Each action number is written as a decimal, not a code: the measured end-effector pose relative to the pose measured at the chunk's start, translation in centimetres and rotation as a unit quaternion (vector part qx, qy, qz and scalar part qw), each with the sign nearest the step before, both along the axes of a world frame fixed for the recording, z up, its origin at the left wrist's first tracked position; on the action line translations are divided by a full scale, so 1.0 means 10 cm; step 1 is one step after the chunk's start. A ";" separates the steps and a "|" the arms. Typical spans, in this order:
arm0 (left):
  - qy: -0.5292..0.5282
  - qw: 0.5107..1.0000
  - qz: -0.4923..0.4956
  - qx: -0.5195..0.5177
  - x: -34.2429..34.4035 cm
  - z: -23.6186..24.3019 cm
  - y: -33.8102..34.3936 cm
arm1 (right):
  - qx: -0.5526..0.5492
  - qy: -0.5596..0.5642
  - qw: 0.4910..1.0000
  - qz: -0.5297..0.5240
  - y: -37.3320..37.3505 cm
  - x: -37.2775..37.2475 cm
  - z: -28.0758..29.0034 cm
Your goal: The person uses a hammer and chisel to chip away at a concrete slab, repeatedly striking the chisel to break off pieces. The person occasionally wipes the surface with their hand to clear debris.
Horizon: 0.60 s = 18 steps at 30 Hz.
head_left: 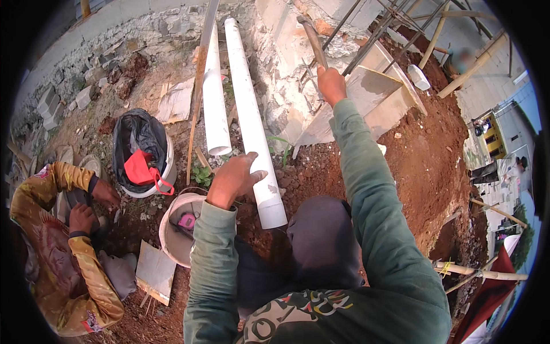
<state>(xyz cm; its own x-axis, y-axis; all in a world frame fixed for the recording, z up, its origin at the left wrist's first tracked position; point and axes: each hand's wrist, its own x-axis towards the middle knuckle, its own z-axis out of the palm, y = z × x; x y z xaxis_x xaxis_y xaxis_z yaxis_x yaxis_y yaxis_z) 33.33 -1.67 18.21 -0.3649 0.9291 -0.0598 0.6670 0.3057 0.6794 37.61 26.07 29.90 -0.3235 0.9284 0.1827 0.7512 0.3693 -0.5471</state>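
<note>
A view looking down at a person in a green long-sleeved top working on red earth. The left hand (234, 179) rests flat, fingers spread and loose, on the near end of a long white pipe (252, 120); it presses on the pipe without closing around it. The pipe's long axis runs away from the hand, uphill toward a rough stone and mortar wall (292, 63), with its open cut end (274, 217) just below and right of the hand, pointing back at the person. A second, shorter white pipe (213, 97) lies just left of the first, nearly parallel, with a thin grey metal bar (199, 86) slanting beside it. The right hand (331, 85) is raised well beyond the left, fist closed tight around the wooden handle of a hammer (312, 37) that points up and away. Rusty reinforcing rods (372, 40) cross behind that fist, and a pale flat board (372, 94) lies against the slope just right of it.

Below and left of the left hand stands a pale bucket (166, 229) holding a pink object and dark tools. Further left, a white bucket (170, 166) lined with a black bag holds a red cloth bag (140, 169). At the far left another person in a yellow patterned sleeve (63, 178) crouches, hands together near the ground
</note>
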 end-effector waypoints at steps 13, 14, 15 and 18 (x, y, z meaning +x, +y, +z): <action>-0.008 0.999 0.003 0.039 0.03 0.03 -0.04 | 0.050 0.003 0.998 0.047 -0.20 -0.11 -0.11; -0.021 0.999 0.002 0.029 0.07 0.03 -0.03 | 0.060 0.004 0.995 0.081 -0.25 -0.15 -0.12; -0.028 0.999 -0.009 0.027 0.07 0.03 -0.03 | 0.024 -0.011 0.995 0.100 -0.30 -0.19 -0.14; -0.024 0.999 -0.015 0.032 0.12 0.03 -0.01 | 0.135 0.065 0.972 0.179 -0.31 -0.22 -0.12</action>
<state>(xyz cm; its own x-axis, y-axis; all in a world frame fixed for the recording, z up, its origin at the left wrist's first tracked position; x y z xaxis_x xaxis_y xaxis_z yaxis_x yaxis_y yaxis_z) 34.49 -1.76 18.50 -0.3347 0.9422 -0.0172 0.6411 0.2410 0.7287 35.38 22.98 28.74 -0.5747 0.6728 0.4659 0.4785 0.7381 -0.4756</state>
